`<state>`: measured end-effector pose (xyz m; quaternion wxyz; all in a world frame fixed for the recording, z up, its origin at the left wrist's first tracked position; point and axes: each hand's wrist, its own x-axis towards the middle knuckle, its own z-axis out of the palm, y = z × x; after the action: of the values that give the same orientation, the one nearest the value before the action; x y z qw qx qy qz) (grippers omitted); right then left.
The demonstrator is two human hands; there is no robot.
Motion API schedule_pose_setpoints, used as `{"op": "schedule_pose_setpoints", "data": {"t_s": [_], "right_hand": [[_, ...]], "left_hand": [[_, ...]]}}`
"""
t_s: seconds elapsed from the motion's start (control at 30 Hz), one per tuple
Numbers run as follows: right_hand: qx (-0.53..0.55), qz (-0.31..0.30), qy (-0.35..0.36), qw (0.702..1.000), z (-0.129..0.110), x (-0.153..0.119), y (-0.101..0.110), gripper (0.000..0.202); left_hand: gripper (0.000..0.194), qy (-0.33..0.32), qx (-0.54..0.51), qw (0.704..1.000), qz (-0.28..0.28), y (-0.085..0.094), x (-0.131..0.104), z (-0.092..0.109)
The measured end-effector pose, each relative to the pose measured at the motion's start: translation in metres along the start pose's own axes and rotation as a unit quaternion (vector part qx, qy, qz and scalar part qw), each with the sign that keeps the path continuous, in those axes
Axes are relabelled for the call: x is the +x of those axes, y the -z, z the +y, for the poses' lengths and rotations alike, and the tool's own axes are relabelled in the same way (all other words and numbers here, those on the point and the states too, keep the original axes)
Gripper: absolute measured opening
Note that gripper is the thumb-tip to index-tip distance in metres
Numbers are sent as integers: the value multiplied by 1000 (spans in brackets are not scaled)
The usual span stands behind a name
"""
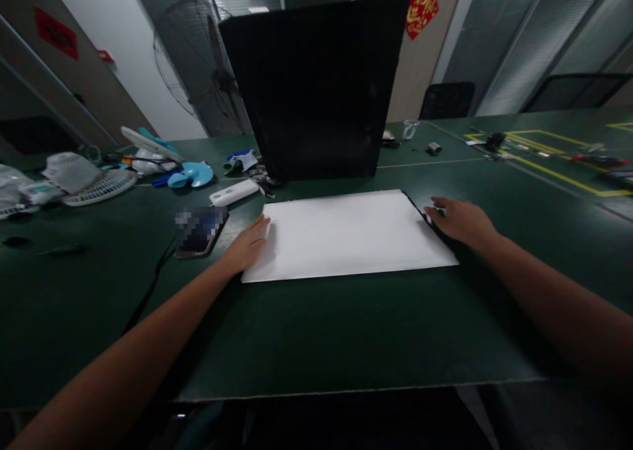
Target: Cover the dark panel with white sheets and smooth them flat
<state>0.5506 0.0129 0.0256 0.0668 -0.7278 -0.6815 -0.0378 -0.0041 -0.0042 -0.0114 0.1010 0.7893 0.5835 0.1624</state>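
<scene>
A flat white rectangular panel (346, 235) lies on the dark green table in front of me; a thin dark edge shows along its right side. My left hand (248, 244) rests at the panel's left edge, fingers stretched out and touching it. Just outside the right edge is my right hand (459, 220), its fingers apart and holding nothing. Whether its fingertips touch the edge I cannot tell. Behind the panel stands a large black rectangular panel (321, 94), upright and leaning slightly.
Left of the white panel lie a phone (202, 232) and a long white device (233, 192). Beyond are a light blue fan blade (190, 175) and a white fan grille (101, 186). A clear cup (410, 130) stands at the back right. The table (346, 331) ends close to me.
</scene>
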Motion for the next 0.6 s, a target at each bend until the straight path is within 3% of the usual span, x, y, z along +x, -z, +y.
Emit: {"op": "schedule_pose_setpoints", "data": {"t_s": [0.33, 0.47, 0.6], "right_hand": [[-16, -62, 73, 995, -24, -12, -26, 69], [-3, -72, 68, 995, -27, -13, -23, 69], [86, -71, 47, 993, -30, -10, -15, 63]], "left_hand": [[73, -1, 44, 998, -38, 5, -1, 13], [73, 0, 63, 997, -47, 6, -1, 15], [73, 0, 85, 995, -58, 3, -1, 16]]}}
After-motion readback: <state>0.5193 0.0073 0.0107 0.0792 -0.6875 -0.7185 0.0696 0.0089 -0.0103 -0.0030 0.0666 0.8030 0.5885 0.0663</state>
